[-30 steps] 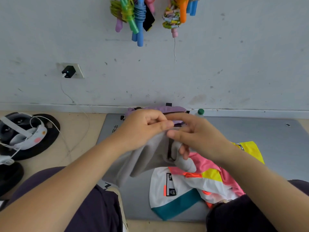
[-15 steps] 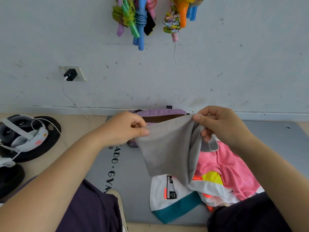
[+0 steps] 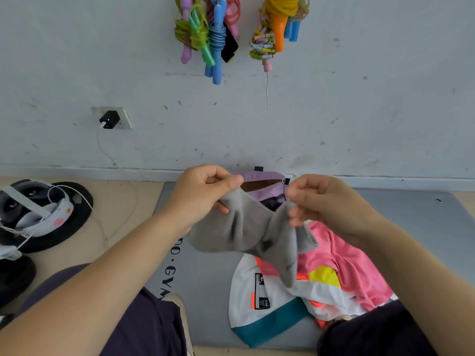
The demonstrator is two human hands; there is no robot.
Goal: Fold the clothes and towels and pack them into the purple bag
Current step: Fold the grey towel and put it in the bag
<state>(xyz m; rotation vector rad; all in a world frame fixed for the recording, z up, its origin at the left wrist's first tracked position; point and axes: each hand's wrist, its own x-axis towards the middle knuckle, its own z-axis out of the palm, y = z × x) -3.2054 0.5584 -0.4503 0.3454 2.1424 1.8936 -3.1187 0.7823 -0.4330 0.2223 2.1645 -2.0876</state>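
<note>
Head view: grey garment (image 3: 253, 233) held in the air over a grey mat (image 3: 205, 276), pinched at its top edge by left hand (image 3: 205, 192) and right hand (image 3: 318, 201). Purple bag (image 3: 264, 176) lies open behind it by the wall; multicoloured clothes (image 3: 331, 276) lie below.

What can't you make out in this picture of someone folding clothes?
- Head view: inside of the purple bag, blocked by the left hand, right hand and grey cloth.
- What garment the grey cloth is: bunched.
- Label print on the white shirt: too small.
- Jump ropes: cut off by the top edge.
</note>
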